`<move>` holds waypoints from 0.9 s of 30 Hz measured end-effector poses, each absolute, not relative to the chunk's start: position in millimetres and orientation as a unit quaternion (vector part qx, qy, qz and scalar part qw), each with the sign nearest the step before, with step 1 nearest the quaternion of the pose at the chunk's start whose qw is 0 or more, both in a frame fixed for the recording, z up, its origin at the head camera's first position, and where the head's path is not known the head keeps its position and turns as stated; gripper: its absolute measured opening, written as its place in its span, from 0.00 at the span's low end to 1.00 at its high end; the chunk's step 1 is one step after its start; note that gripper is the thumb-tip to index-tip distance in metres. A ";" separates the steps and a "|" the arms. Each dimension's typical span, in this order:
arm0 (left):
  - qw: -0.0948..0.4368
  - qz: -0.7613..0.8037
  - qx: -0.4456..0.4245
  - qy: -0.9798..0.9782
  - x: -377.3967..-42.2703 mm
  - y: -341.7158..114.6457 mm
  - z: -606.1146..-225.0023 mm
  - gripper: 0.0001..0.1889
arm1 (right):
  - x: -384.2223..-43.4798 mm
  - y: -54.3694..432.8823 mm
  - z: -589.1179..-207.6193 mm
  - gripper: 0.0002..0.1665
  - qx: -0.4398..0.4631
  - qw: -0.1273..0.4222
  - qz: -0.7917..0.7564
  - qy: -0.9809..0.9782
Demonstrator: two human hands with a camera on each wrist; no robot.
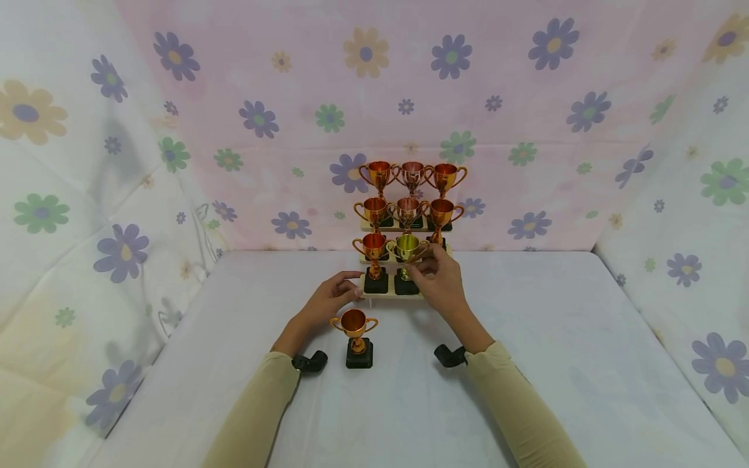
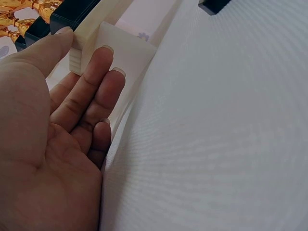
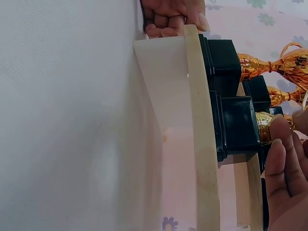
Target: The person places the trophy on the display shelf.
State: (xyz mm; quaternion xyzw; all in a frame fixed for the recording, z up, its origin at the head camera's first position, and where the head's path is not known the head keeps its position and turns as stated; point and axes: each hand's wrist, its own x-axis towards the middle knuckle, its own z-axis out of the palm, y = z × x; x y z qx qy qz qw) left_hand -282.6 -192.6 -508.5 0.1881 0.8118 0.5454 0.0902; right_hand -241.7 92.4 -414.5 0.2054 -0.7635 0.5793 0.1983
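On the bottom shelf of a pale wooden tiered stand (image 1: 389, 296), a yellow-gold trophy cup (image 1: 406, 247) stands on its black base. My right hand (image 1: 443, 279) pinches its stem, the base level on the shelf in the right wrist view. Left of it is an orange-gold trophy (image 1: 373, 247). At the stand's left end, my left hand (image 1: 328, 300) holds the shelf, thumb on the wood edge beside a black base (image 2: 72, 14) and the other fingers bent by a white side support (image 2: 127, 45). Another orange-gold trophy (image 1: 354, 323) stands on the table, nearer me than the stand.
Higher shelves carry more trophies (image 1: 412, 174), orange-gold and pinkish, in rows of three. The white-covered table (image 1: 544, 351) spreads to both sides. A flowered cloth (image 1: 292, 175) hangs behind the stand, and similar cloth covers both sides.
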 end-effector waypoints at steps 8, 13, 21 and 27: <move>0.088 0.548 0.196 0.809 -282.6 -191.9 -507.0 0.25 | -241.0 99.9 -411.7 0.21 0.236 0.219 0.582 -0.747; 0.086 0.545 0.198 0.810 -282.5 -191.1 -505.7 0.25 | -239.9 105.0 -405.4 0.28 0.237 0.241 0.573 -0.747; 0.089 0.547 0.191 0.810 -280.7 -191.7 -505.8 0.25 | -239.3 113.9 -396.9 0.28 0.251 0.271 0.554 -0.746; 0.090 0.546 0.188 0.811 -279.8 -192.1 -505.3 0.25 | -235.4 116.0 -387.7 0.27 0.267 0.319 0.523 -0.744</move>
